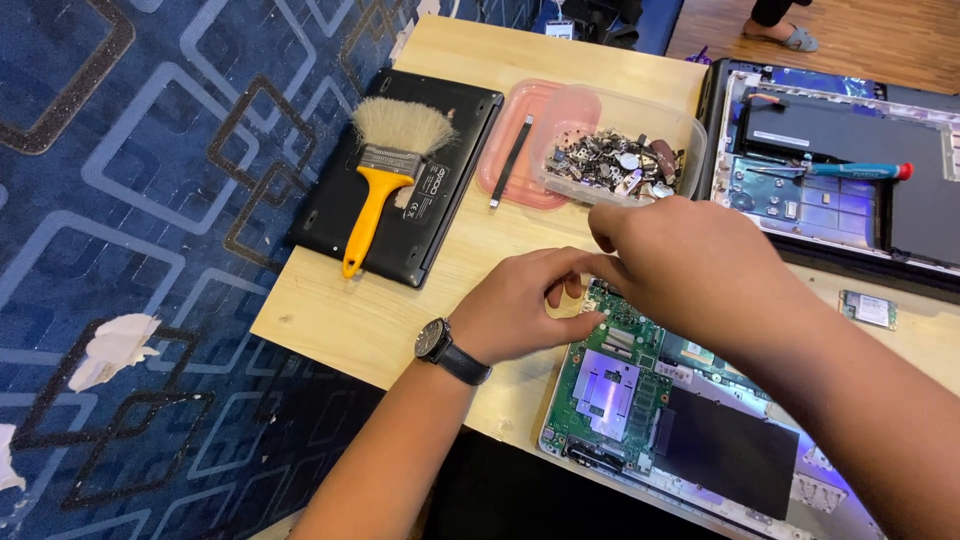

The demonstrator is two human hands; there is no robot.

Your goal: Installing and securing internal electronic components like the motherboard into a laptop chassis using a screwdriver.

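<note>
Both hands were working at the top edge of the opened laptop (690, 440) sitting at the near right of the bench (330, 320), right where the green circuit board (620, 375) meets the case. The left hand (520, 310), the one with the wristwatch (437, 342), had its fingers curled in tight at the board's upper corner, pinching at something small, though what exactly I couldn't tell. The right hand (690, 265) was draped over the same spot with fingers bent down, and whether it gripped anything was hidden.

My read on handling: that board looked thin, stiff and fragile, the sort of thing that cracks if flexed, so bare edges are the place to hold it, not the chips or the shiny heat plate (605, 385). The dark battery (725, 450) beside it looked like the heavy bit.

Clutter around: a clear plastic tub (620, 150) of loose screws and metal bits sat just beyond the hands, close enough to knock, next to a pink lid (510, 150) with a black strip lying on it. A yellow-handled brush (385, 170) rested on a black bottom cover (400, 175) to the left. A second opened laptop (840, 160) with a teal screwdriver (855, 171) on it sat far right, and a small loose card (868, 309) lay between the two machines.
</note>
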